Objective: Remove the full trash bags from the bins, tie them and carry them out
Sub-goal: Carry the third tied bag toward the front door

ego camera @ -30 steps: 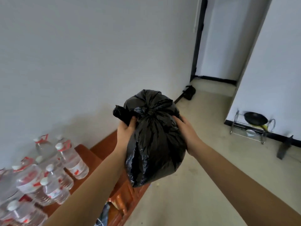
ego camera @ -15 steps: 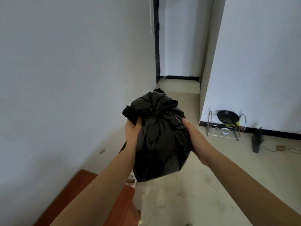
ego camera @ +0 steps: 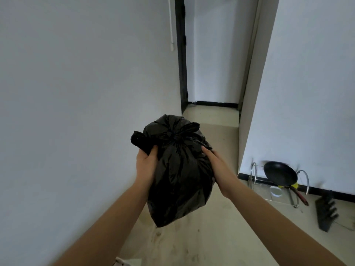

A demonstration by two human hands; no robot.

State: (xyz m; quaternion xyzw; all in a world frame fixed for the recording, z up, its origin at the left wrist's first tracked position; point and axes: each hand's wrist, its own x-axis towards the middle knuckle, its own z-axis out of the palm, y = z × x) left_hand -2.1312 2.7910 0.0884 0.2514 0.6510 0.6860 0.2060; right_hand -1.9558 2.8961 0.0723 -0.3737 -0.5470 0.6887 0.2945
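A full black trash bag (ego camera: 180, 173) hangs in front of me at mid-frame, its top knotted with loose ends sticking out. My left hand (ego camera: 147, 166) grips the bag's left side, just below one knotted end. My right hand (ego camera: 218, 167) presses flat against the bag's right side. Both arms stretch forward from the bottom of the view. No bin is in sight.
A white wall runs along my left. Ahead, a narrow passage leads to a dark door frame (ego camera: 182, 64). At the right wall stands a wire rack (ego camera: 255, 175) with a black frying pan (ego camera: 279, 173); a black knife block (ego camera: 325, 214) lies on the pale floor (ego camera: 217, 237).
The view has swung right and moved forward: the water bottles and the wooden furniture have dropped out of sight, and the passage is now straight ahead. Both hands keep the same hold on the bag.
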